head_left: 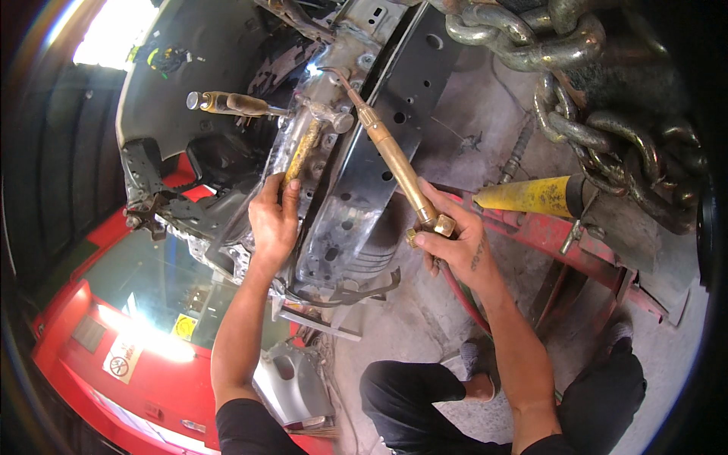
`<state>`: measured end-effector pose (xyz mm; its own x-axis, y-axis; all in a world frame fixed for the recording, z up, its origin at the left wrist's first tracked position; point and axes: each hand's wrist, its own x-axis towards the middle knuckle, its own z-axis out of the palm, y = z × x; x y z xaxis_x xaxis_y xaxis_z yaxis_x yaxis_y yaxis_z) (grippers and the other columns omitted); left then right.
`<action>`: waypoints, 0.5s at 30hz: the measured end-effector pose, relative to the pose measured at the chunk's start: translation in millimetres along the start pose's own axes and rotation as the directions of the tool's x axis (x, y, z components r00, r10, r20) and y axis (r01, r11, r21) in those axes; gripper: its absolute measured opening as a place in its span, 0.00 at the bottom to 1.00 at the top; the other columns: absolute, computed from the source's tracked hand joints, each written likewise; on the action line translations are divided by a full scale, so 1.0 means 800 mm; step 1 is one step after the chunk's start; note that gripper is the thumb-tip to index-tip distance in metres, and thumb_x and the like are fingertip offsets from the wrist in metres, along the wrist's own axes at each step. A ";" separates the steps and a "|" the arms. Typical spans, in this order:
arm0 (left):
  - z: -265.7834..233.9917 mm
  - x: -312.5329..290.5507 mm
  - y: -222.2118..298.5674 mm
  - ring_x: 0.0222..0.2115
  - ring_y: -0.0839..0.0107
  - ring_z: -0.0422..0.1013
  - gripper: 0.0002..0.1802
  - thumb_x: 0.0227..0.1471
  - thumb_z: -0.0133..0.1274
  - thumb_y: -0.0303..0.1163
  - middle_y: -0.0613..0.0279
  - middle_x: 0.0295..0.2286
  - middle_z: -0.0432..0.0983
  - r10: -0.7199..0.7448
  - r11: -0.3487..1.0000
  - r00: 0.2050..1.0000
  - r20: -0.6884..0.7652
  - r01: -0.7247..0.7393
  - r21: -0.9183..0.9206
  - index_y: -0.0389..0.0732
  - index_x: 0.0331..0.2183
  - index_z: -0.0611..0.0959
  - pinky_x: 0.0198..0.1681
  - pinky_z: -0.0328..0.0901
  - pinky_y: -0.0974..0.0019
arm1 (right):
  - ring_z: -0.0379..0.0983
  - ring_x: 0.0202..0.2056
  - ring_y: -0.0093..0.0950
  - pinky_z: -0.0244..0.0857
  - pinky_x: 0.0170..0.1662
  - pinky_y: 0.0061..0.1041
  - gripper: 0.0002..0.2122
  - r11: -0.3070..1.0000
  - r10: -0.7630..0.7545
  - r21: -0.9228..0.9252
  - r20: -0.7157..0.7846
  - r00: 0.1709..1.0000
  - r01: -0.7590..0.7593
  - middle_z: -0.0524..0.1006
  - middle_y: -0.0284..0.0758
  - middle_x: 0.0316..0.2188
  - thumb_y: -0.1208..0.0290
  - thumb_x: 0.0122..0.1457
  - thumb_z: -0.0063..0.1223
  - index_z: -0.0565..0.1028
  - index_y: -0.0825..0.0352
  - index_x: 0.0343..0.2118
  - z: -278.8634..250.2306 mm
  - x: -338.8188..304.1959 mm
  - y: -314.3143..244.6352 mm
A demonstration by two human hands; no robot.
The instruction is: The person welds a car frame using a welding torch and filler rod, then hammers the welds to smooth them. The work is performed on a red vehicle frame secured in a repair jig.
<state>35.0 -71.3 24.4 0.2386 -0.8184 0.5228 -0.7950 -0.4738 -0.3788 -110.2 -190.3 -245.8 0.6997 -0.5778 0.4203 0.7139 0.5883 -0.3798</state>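
My right hand [455, 235] is closed around the valve end of a brass gas torch [394, 163]. A red hose [461, 297] runs down from the torch's lower end. At the torch's bent tip a small bluish-white glow [314, 69] touches the bare metal rail [345, 57] of a car body. My left hand [274, 216] grips the worn yellow handle of a hammer [305, 148], whose steel head rests on or just above the rail. Left of the hammer head, a screwdriver-like tool [239, 105] with a worn handle sticks out sideways from the rail.
Heavy chain [561, 45] hangs at the upper right. Below it lie a yellow cylinder [527, 195] and a red steel frame [553, 241]. A dark perforated beam [394, 117] lies along the rail. A red vehicle [167, 387] and a silver panel [292, 379] are at lower left.
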 end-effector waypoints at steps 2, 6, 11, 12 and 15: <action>-0.005 -0.001 0.001 0.28 0.42 0.77 0.21 0.68 0.55 0.45 0.42 0.26 0.80 -0.041 0.999 0.999 0.025 0.040 0.008 0.34 0.43 0.83 0.34 0.68 0.47 | 0.75 0.33 0.15 0.70 0.30 0.17 0.37 1.000 -0.009 -0.010 0.002 1.000 0.009 0.81 0.30 0.40 0.81 0.60 0.62 0.63 0.60 0.73 0.002 0.001 -0.002; -0.007 -0.007 -0.001 0.29 0.40 0.77 0.21 0.68 0.54 0.44 0.40 0.27 0.80 -0.057 0.998 0.997 0.056 0.057 0.012 0.33 0.43 0.84 0.34 0.68 0.47 | 0.74 0.27 0.15 0.69 0.26 0.18 0.37 1.000 0.014 0.015 0.006 1.000 -0.014 0.80 0.31 0.38 0.81 0.60 0.62 0.63 0.59 0.74 0.005 0.003 -0.003; -0.004 -0.014 -0.009 0.31 0.37 0.78 0.21 0.68 0.55 0.44 0.37 0.28 0.81 -0.012 0.999 0.998 0.054 0.010 0.038 0.33 0.44 0.83 0.35 0.68 0.46 | 0.73 0.22 0.16 0.67 0.22 0.19 0.37 1.000 0.009 0.006 0.003 1.000 -0.009 0.80 0.31 0.36 0.81 0.60 0.61 0.63 0.60 0.73 0.011 0.004 -0.009; -0.003 -0.016 -0.008 0.31 0.37 0.78 0.21 0.68 0.55 0.44 0.37 0.28 0.81 -0.039 0.999 0.997 0.069 0.037 0.038 0.33 0.44 0.83 0.35 0.69 0.45 | 0.73 0.22 0.16 0.67 0.22 0.19 0.37 1.000 0.004 0.007 0.004 1.000 -0.004 0.80 0.31 0.35 0.81 0.61 0.61 0.63 0.60 0.73 0.012 0.004 -0.010; 0.003 -0.020 -0.010 0.28 0.42 0.75 0.21 0.69 0.54 0.44 0.38 0.26 0.79 -0.063 0.998 0.995 0.076 0.060 0.034 0.32 0.44 0.83 0.34 0.68 0.48 | 0.73 0.22 0.16 0.67 0.22 0.19 0.37 1.000 -0.001 0.009 0.000 1.000 0.001 0.80 0.31 0.35 0.81 0.61 0.61 0.63 0.60 0.73 0.013 0.005 -0.008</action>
<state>38.6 -55.4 17.1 0.3295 -0.8092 0.4864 -0.7599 -0.5331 -0.3721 -112.7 -190.7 -233.4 0.6988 -0.5783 0.4209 0.7144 0.5927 -0.3718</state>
